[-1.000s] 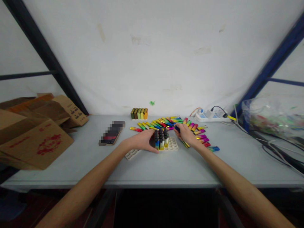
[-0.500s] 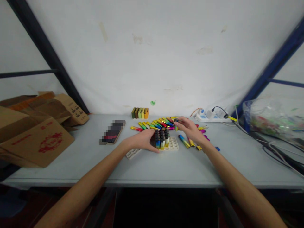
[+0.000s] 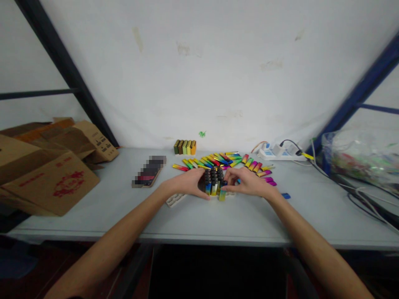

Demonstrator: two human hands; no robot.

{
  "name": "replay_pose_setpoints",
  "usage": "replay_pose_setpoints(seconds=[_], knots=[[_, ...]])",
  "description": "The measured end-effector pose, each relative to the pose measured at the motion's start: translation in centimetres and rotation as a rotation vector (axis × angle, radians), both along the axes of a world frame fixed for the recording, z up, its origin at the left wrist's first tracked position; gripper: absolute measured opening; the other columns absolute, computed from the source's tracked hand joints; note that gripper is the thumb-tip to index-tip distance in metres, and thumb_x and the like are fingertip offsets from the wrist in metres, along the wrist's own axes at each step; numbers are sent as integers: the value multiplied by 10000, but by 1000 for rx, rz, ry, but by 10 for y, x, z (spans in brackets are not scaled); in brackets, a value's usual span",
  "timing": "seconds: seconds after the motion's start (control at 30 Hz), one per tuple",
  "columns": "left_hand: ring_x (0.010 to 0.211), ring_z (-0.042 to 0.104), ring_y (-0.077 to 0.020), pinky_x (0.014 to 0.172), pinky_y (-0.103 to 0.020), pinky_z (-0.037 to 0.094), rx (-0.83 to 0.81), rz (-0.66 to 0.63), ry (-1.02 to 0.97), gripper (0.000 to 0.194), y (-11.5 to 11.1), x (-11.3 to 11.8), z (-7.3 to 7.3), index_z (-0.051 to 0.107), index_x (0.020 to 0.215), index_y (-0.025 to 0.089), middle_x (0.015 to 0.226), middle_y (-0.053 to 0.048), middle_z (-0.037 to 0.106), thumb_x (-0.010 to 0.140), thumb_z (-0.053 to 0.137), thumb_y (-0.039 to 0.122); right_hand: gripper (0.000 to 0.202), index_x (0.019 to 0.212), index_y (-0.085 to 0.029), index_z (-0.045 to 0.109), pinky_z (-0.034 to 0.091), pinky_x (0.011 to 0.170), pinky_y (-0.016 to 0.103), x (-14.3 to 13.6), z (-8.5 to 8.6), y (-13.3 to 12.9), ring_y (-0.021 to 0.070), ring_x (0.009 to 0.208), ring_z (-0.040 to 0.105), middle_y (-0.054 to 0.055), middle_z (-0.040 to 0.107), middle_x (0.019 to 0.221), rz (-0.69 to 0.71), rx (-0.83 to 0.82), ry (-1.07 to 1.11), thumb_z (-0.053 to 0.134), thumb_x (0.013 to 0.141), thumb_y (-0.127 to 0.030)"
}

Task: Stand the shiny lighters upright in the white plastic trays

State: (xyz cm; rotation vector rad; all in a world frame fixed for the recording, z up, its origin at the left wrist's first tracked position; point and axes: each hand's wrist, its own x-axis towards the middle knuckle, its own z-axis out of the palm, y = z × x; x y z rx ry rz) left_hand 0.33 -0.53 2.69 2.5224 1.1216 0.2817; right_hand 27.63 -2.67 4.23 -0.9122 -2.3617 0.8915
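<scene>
Several lighters (image 3: 214,179) with black tops stand upright in a pale holed tray (image 3: 230,194) on the table. My left hand (image 3: 189,182) is curved round the left side of this group, its thumb at the front corner, steadying tray and lighters. In my right hand (image 3: 246,181) a yellow-green lighter (image 3: 222,195) is pinched by its upper part. That lighter is upright at the front right of the standing group; whether its base sits in a hole I cannot tell. My right hand covers much of the tray's right part.
Loose shiny lighters (image 3: 215,160) lie fanned out behind the tray. A filled block of lighters (image 3: 185,147) stands by the wall. Another pale tray (image 3: 176,200), a phone (image 3: 151,171) and cardboard boxes (image 3: 62,182) are leftward. A power strip (image 3: 280,154) and cables lie right.
My right hand has come from the loose lighters toward me and left, bringing the pinched lighter to the front of the standing group. My left hand stays round the group.
</scene>
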Motion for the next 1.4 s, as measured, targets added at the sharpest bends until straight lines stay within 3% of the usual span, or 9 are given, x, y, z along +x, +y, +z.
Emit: replay_pose_setpoints(seconds=[0.3,0.63,0.83,1.0,1.13,1.23,1.4], knots=[[1068,663,-363,933,-410,506,6,20,14,818,-1,1,1,599,1182,145,1169,-142,686,601,869,654,316,853,-209,571,517,629,265,6,9,-2,180,699,684,21,702,755,-78,117,2,733,877,-479],[1082,658,-364,905,-410,504,-2,25,-6,809,0,0,0,594,1182,161,1189,-144,684,601,867,654,305,855,-199,591,491,607,256,0,0,3,169,668,653,6,674,739,-25,61,-40,763,850,-450],[1104,653,-366,925,-411,501,-1,12,-4,804,0,0,1,595,1184,162,1191,-141,687,602,872,643,367,809,-195,603,434,565,244,0,7,1,156,623,612,-1,663,691,-43,91,-98,754,850,-526],[1089,661,-364,931,-404,502,-10,28,36,804,-2,1,5,598,1167,148,1175,-144,684,616,847,678,372,833,-188,633,417,612,278,11,6,13,170,632,596,25,667,710,-301,362,-159,504,1033,-474],[1054,666,-359,899,-397,511,-6,39,66,786,-2,1,6,598,1132,152,1145,-136,684,613,841,689,221,1002,-157,671,505,791,340,25,-10,33,243,866,670,120,723,967,-428,539,-260,506,1027,-302],[1057,664,-350,907,-390,507,-6,33,67,774,-2,1,6,595,1127,151,1147,-137,682,620,843,681,252,1139,-114,672,510,965,407,31,-23,43,297,1083,652,183,693,1143,-418,605,-313,503,1018,-256],[1056,664,-352,896,-387,505,-7,36,48,779,-1,2,5,595,1129,155,1144,-139,686,610,851,677,358,1270,-87,659,471,1082,437,29,-39,53,304,1246,617,210,648,1348,-352,576,-389,409,1042,-204]])
